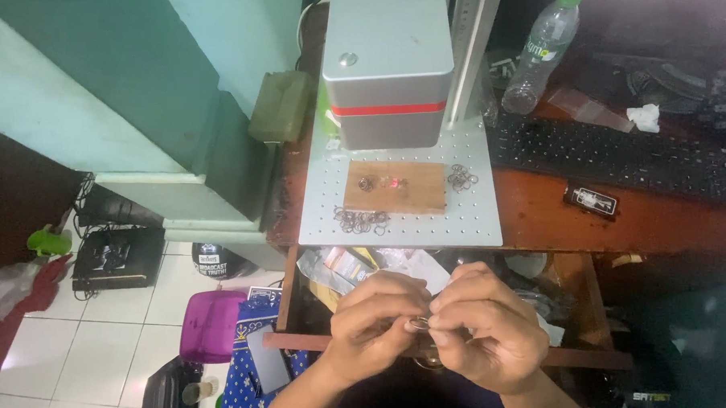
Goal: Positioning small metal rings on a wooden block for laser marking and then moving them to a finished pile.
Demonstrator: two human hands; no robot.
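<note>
I pinch a small ring [419, 321] between both hands: left hand [375, 321] and right hand [483, 333] meet fingertip to fingertip. More rings [361, 221] lie ahead, beyond my left hand.

On the desk [620, 225] ahead of me a perforated plate [475, 224] carries a wooden block [415, 199] under the machine head [388, 64]. Loose rings [361, 221] lie before the block, more rings [461, 178] to its right. A keyboard [622, 153] lies further right, a bottle [541, 57] behind it. My hands [431, 327] meet over the open drawer [568, 316].
</note>
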